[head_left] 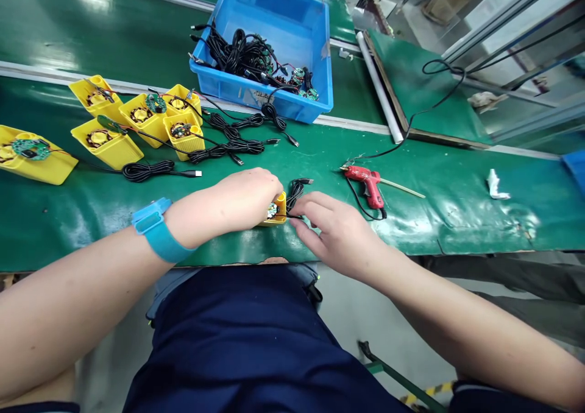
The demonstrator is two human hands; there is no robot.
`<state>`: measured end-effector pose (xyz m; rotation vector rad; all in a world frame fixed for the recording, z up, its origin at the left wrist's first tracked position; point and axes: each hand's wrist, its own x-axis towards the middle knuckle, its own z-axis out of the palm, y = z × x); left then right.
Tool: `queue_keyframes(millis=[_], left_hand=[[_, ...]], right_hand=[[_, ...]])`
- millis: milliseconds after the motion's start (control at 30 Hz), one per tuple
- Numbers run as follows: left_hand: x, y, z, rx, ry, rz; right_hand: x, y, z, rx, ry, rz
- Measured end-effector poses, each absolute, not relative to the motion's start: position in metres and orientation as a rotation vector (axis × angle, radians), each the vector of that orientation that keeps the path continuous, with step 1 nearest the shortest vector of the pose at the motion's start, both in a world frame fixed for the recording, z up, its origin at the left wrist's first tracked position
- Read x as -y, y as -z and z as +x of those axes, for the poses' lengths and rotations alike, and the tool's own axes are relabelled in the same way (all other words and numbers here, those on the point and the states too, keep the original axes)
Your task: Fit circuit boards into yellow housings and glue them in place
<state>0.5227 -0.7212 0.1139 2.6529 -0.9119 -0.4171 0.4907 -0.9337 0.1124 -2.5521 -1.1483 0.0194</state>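
A small yellow plastic housing [280,208] with a circuit board [273,211] inside lies at the bench's near edge. My left hand [249,198], with a blue wrist strap [155,227] behind it, is closed on the housing from the left and hides much of it. On the other side, my right hand [336,227] pinches the black cable [295,217] where it leaves the housing. The cable's coiled bundle [297,192] and its plug rest just beyond my right fingertips.
Several yellow housings [107,148] with boards and bundled black cables [228,148] stand at the left. Behind them a blue bin [265,96] holds tangled cables and boards. To the right are a red glue gun [368,184], a white tube [379,87] and a white scrap [496,184].
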Motion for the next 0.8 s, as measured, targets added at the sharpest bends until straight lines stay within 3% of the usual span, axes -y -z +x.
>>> queue_keyframes(millis=[500, 800], left_hand=[[0.717, -0.112, 0.522, 0.914, 0.417, 2.593], [0.717, -0.12, 0.521, 0.771, 0.586, 2.638]], right_hand=[[0.896, -0.119, 0.499, 1.215, -0.382, -2.972], [0.929, -0.114, 0.502, 0.966, -0.166, -2.586]])
